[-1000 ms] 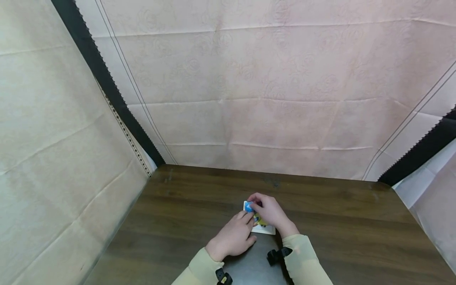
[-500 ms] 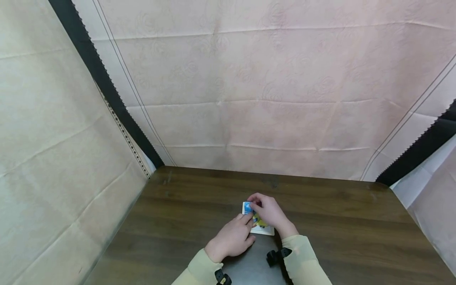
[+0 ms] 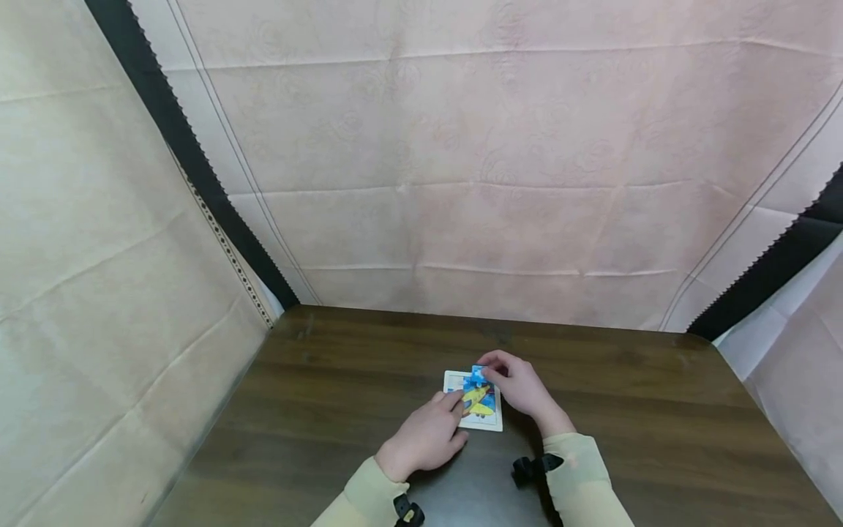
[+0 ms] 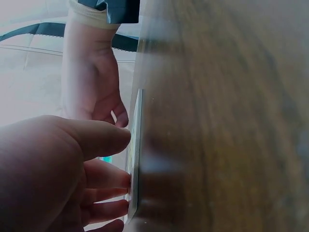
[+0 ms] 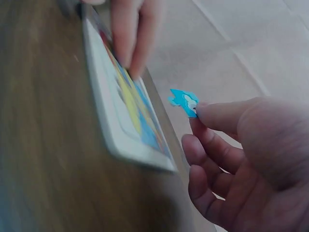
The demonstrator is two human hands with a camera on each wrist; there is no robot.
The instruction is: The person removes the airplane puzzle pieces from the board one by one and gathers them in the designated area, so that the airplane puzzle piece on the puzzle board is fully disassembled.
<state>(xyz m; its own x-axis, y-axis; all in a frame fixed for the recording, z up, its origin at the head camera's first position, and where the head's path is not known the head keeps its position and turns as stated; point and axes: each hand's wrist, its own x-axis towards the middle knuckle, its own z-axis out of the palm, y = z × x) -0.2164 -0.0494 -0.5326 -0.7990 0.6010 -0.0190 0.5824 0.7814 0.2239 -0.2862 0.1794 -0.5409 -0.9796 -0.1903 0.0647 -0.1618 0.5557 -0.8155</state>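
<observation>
A jigsaw puzzle board (image 3: pixel 487 424) with a white border and a yellow airplane on blue lies flat on the table. My right hand (image 3: pixel 525 386) pinches a blue puzzle piece (image 5: pixel 184 102) between thumb and forefinger, raised off the board in the right wrist view. White marks show on the piece's face, and its other fingers are loosely bent. With fingers stretched out, my left hand (image 3: pixel 426 435) rests its fingertips on the board's left part and hides some of the picture. In the left wrist view the board's thin edge (image 4: pixel 137 150) shows beside those fingers.
The dark wooden table (image 3: pixel 316 424) reaches back to a pale cloth wall (image 3: pixel 500 183). Another cloth panel (image 3: pixel 132 293) rises at the left. Black wrist mounts (image 3: pixel 527 470) sit at both sleeves.
My right hand has moved right and slightly away with the blue piece, from the board's upper left corner to its upper right. More of the board shows. The left hand stays on it.
</observation>
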